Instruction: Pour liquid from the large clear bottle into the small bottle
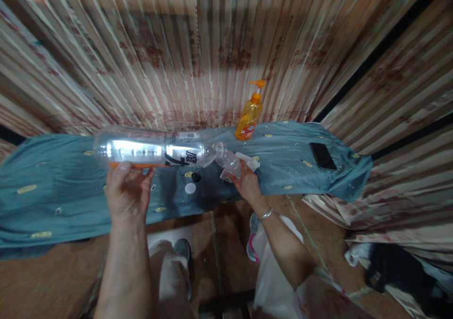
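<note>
Clear plastic bottle (155,151), its label bearing a barcode and a bold black Chinese character, lies sideways above the blue cloth (71,191), left hand (125,191) clasping it from below, right hand (247,182) pinching a small clear cup (230,161) at its mouth.

Glossy clear plastic bottle (155,150), matt cloth (63,191)

Left of the pump bottle (249,116), a clear bottle (155,151) and two caps (190,188) block; right, bare bench (283,154) until a phone (322,155).
</note>
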### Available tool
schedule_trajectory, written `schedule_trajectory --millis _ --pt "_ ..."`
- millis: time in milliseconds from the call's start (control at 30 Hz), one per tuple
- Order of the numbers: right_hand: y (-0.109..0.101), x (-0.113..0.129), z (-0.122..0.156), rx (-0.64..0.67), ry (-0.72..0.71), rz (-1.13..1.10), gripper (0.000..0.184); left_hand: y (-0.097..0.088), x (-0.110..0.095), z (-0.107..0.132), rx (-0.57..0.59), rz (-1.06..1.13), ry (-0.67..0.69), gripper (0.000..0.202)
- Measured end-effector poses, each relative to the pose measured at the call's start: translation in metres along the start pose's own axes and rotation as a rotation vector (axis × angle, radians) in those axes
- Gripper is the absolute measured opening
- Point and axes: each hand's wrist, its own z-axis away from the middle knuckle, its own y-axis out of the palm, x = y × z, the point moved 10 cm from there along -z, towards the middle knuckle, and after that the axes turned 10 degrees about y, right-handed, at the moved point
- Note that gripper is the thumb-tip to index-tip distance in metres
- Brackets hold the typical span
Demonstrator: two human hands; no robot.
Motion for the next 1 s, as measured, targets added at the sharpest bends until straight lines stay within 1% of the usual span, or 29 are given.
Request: schedule_trajectory --millis 300,567,733,900,1000 --pt "0.0023 -0.0019 0.0000 -0.006 -0.017 -0.005 0.052 0.0004 0.0001 -0.0010 0.000 0.006 0.005 0.036" --pt "0.0022 -0.0019 0.0006 -0.031 -0.054 -0.004 0.050 -0.0002 0.0003 -0.0005 -0.002 0.009 0.002 0.034" --pt "0.0021 -0.0032 0.0003 -0.035 -0.029 0.008 0.050 -0.0022 0.0001 -0.0015 -0.015 0.008 0.007 0.033" --pt "-0.0005 -0.0005 0.0013 -0.043 -0.029 -0.003 0.049 0.0006 -0.0007 -0.0008 0.012 0.008 0.020 0.030" --pt "-0.0004 -0.0003 0.0014 -0.038 -0.027 0.002 0.051 0.0007 -0.0005 -0.0003 0.006 0.004 0.014 0.030"
